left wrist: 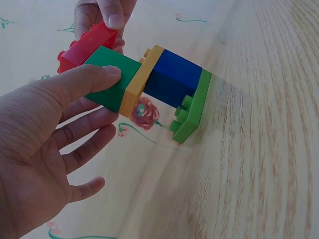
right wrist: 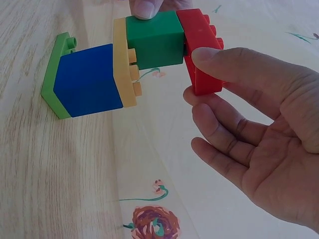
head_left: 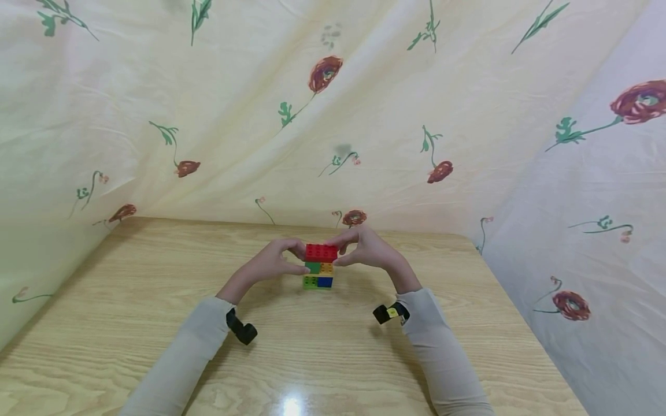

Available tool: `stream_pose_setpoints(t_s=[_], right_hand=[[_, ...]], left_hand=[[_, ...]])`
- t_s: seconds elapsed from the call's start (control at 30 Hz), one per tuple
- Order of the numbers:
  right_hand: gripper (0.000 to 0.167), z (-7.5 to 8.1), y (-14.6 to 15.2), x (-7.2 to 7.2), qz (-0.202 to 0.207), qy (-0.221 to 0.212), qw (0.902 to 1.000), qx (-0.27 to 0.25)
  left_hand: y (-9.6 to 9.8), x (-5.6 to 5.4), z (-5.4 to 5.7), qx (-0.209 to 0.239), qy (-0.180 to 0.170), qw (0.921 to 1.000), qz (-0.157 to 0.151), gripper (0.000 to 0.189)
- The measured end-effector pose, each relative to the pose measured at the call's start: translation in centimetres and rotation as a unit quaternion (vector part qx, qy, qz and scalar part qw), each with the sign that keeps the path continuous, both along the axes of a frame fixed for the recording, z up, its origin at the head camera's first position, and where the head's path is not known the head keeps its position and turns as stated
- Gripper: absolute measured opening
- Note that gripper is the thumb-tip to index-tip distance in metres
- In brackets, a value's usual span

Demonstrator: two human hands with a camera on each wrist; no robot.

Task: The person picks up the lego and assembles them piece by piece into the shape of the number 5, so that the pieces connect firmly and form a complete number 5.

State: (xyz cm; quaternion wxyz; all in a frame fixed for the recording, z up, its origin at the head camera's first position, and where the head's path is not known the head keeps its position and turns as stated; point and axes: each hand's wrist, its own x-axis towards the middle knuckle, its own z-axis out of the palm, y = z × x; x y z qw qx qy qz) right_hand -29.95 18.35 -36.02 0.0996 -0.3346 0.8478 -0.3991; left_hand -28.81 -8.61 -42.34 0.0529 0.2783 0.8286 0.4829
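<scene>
A small stack of toy building bricks stands upright on the table. From the bottom come a flat light green brick [right wrist: 52, 82], a taller blue brick [right wrist: 88, 82] on its right side, a flat yellow brick [right wrist: 122, 67] and a taller green brick [left wrist: 115, 82] on the left. At the top is a flat red brick [head_left: 321, 252], slightly tilted against the green one in the right wrist view. My left hand [head_left: 272, 261] pinches the green brick between thumb and fingers. My right hand [head_left: 368, 252] holds the red brick by its right end, thumb underneath.
The wooden table [head_left: 333, 358] runs under both forearms. Behind it hangs a flower-printed cloth [head_left: 234, 115], also along both sides. Black wrist cameras sit on the left cuff [head_left: 210, 323] and the right cuff [head_left: 424, 312].
</scene>
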Motion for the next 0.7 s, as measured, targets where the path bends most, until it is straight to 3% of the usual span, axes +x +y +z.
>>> stream_pose_setpoints(t_s=[0.7], right_hand=[[0.037, -0.03, -0.09, 0.03, -0.002, -0.002, 1.0000, -0.004]], left_hand=[[-0.07, -0.06, -0.05, -0.002, 0.001, 1.0000, 0.000, 0.028]])
